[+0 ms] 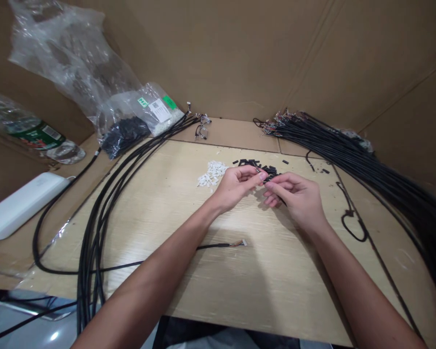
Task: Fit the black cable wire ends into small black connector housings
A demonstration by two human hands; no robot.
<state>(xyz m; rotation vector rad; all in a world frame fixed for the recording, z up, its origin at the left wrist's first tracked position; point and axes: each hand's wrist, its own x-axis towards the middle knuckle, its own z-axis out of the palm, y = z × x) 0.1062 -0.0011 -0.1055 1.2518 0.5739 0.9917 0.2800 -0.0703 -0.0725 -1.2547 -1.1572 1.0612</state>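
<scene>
Over the middle of the table, my left hand (pixel 240 183) and my right hand (pixel 297 194) meet, fingertips almost touching. My right hand pinches a black cable (pixel 284 202), whose end points toward the left hand. The thumb and forefinger of my left hand are pressed together at that end; the small part between them is mostly hidden. Just beyond the fingers lie a pile of short black tubes (pixel 250 162) and, to its left, a pile of small white pieces (pixel 215 169). Below my hands, another cable end with a white connector (pixel 244 242) rests on the table.
Several black cables (pixel 105 194) curve along the left. A thick cable bundle with bare wire ends (pixel 349 145) runs down the right. Plastic bags (pixel 131 121), a bottle (pixel 39 135) and a white device (pixel 25 203) stand at left. Cardboard walls (pixel 218 58) enclose the table (pixel 160 208).
</scene>
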